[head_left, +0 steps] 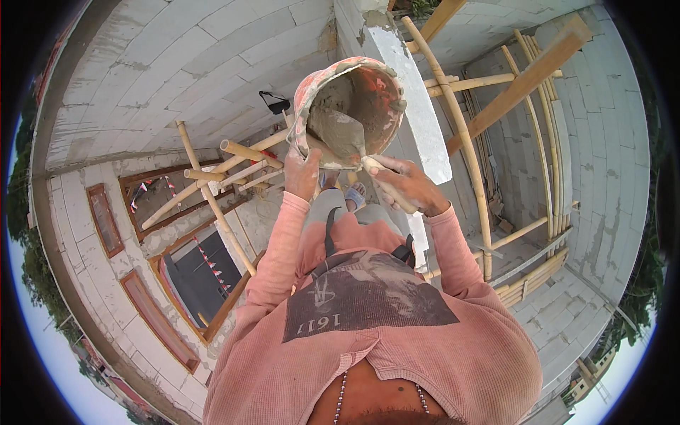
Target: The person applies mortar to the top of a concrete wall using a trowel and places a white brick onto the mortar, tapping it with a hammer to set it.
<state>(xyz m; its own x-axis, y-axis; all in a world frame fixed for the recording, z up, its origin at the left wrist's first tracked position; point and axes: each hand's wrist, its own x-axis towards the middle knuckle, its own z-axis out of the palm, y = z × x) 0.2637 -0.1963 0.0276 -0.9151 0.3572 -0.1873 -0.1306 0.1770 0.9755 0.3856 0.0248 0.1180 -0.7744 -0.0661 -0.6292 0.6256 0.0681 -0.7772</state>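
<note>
Bucket (352,106) x1 w/ mortar, trowel (340,131) x1, 2 hands: left (303,173), right (409,184).

The left hand (303,172) covers part of the near rim of the round, mortar-smeared orange bucket (348,106), and its palm is out of sight against the bucket's wall. The steel trowel's (340,131) handle disappears inside the right hand (407,185), and wet grey mortar coats much of its blade. The person's pink long-sleeved shirt (382,333) hides most of the legs; only a bit of one sandalled foot (355,195) shows. The bamboo scaffold poles (464,134) pass behind the arms.
</note>
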